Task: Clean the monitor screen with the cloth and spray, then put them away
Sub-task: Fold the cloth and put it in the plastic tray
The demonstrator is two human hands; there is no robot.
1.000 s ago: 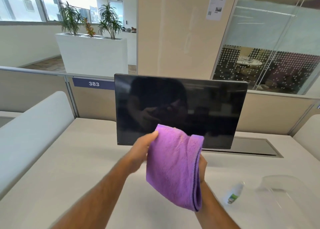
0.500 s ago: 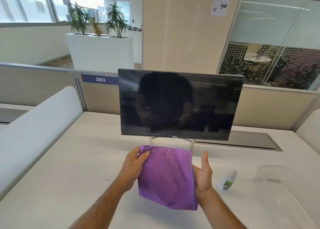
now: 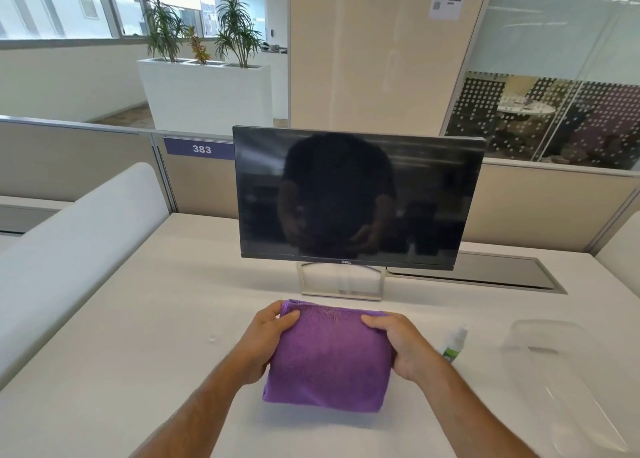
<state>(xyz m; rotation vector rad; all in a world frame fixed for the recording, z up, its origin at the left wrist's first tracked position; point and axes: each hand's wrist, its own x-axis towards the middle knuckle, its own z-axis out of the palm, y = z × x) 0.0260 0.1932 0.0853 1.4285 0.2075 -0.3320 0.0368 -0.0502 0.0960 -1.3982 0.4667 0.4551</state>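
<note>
A folded purple cloth (image 3: pixel 329 357) lies low over the white desk (image 3: pixel 138 353), in front of the dark monitor (image 3: pixel 356 197) on its silver stand (image 3: pixel 341 284). My left hand (image 3: pixel 266 339) grips the cloth's left edge and my right hand (image 3: pixel 401 343) grips its right edge, thumbs on top. A small white spray bottle (image 3: pixel 454 343) with a green label lies on the desk just right of my right hand. Whether the cloth rests on the desk or hangs just above it is unclear.
A clear plastic container (image 3: pixel 554 371) sits at the desk's right. A dark cable hatch (image 3: pixel 485 275) lies behind the monitor to the right. White padded dividers (image 3: pixel 69 260) flank the desk, and a beige partition (image 3: pixel 194 180) marked 383 closes the back.
Both hands have brought the cloth down from in front of the screen to just over the desk. It went from hanging vertically to held flat, one hand on each side.
</note>
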